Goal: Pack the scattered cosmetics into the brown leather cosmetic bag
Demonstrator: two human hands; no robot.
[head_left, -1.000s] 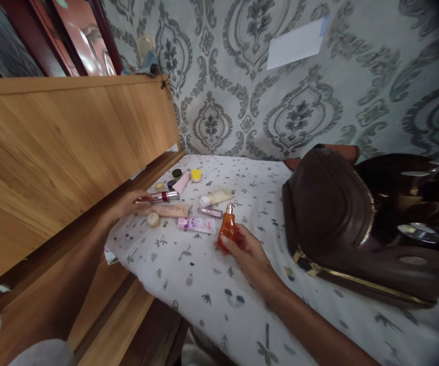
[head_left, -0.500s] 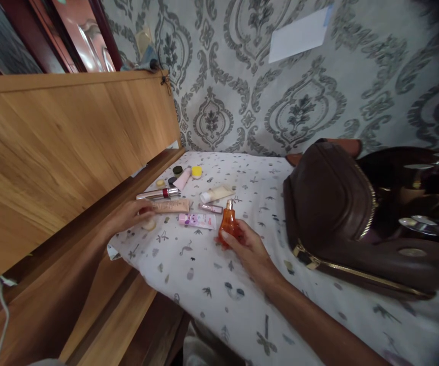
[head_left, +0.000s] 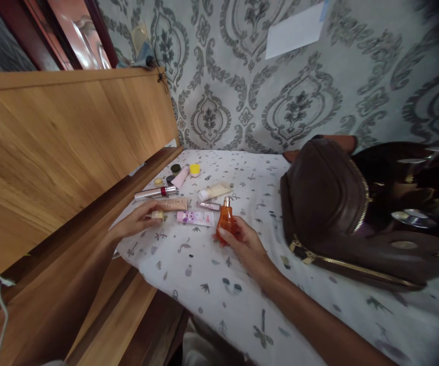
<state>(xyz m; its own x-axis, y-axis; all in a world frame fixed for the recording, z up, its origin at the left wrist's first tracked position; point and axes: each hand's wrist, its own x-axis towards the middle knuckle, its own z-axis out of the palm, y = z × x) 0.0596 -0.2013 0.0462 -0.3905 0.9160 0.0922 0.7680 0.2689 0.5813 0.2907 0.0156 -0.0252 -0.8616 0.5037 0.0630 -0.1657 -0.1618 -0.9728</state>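
Observation:
My right hand (head_left: 244, 241) is wrapped round an orange glass perfume bottle (head_left: 225, 219), held upright over the sheet with its metal spray nozzle bare. Between the fingertips of my left hand (head_left: 137, 219) is a small pale-yellow cap (head_left: 157, 215). Just beyond those fingers lies a beige tube (head_left: 174, 204), partly covered by the hand. A pink-and-purple tube (head_left: 194, 218) rests between my two hands. Behind it are a small slim pink tube (head_left: 209, 206) and a cream tube with a white cap (head_left: 215, 191).
A silver-and-red cosmetic tube (head_left: 154, 192), a pale pink tube (head_left: 180, 177), a yellow-lidded jar (head_left: 194, 170) and dark round lids (head_left: 176, 168) lie farther back. A brown leather bag (head_left: 324, 203) stands open at right. A wooden panel (head_left: 70, 152) borders the left.
My left hand has closed on the small yellow cap and moved it slightly right and away from me. My right hand still holds the perfume bottle in nearly the same place.

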